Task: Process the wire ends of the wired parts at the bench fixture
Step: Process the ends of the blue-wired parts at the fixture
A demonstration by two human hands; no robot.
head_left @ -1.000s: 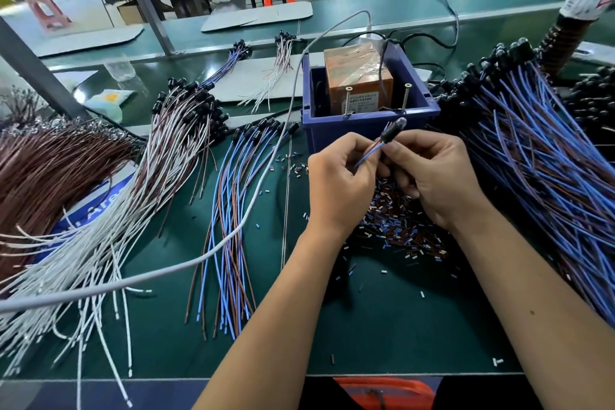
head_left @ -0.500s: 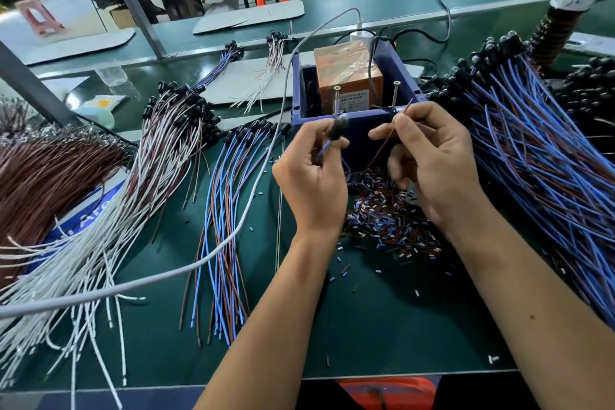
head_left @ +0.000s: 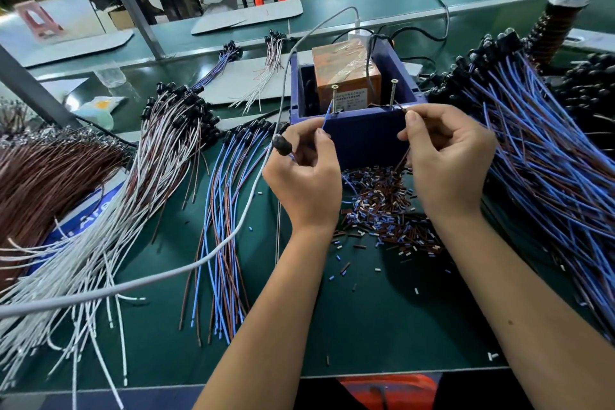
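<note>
A dark blue box fixture [head_left: 362, 136] with an orange block inside and two upright screws on its front rim stands mid-bench. My left hand [head_left: 306, 173] pinches a blue wire [head_left: 327, 118] whose end reaches the left screw [head_left: 333, 95]; the part's black cap [head_left: 282, 146] sticks out at the hand's left. My right hand [head_left: 446, 156] pinches a brown wire [head_left: 401, 107] with its end at the base of the right screw [head_left: 394, 91]. Cut insulation bits [head_left: 382, 216] are heaped in front of the box.
A big bundle of blue and brown wired parts [head_left: 539, 150] lies at right. Processed blue and brown wires [head_left: 223, 210] lie left of my hands, white ones [head_left: 133, 196] and brown ones [head_left: 43, 176] further left. A grey cable [head_left: 233, 233] crosses the bench.
Both hands rose from in front of the box and spread apart. The two wire ends now sit at the two screws on the fixture's rim.
</note>
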